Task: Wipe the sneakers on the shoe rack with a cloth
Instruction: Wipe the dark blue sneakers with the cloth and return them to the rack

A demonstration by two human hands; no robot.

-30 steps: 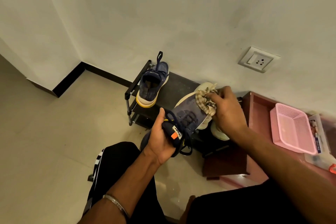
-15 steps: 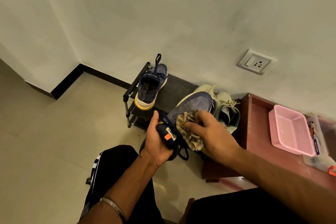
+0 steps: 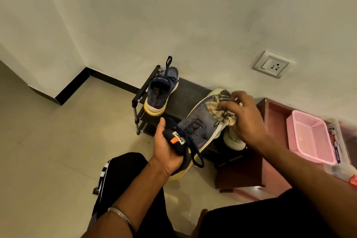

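My left hand (image 3: 167,149) grips the heel end of a navy blue sneaker (image 3: 199,121) with a yellow-white sole and dark laces, held above the floor in front of the black shoe rack (image 3: 185,94). My right hand (image 3: 245,118) holds a crumpled checked cloth (image 3: 220,109) pressed against the sneaker's toe. The matching navy sneaker (image 3: 160,91) stands on the rack's top shelf at the left, heel toward me. A pale sneaker (image 3: 232,139) shows partly under my right hand, at the rack's right end.
A reddish wooden unit (image 3: 270,114) stands right of the rack, with a pink plastic basket (image 3: 311,137) and a clear container (image 3: 338,152) on it. A wall socket (image 3: 273,64) sits above. Beige tiled floor (image 3: 67,141) spreads to the left. My dark-trousered knees are at the bottom.
My right hand has slid the cloth from the sneaker's lace area up to its toe. My left hand keeps its grip on the heel.
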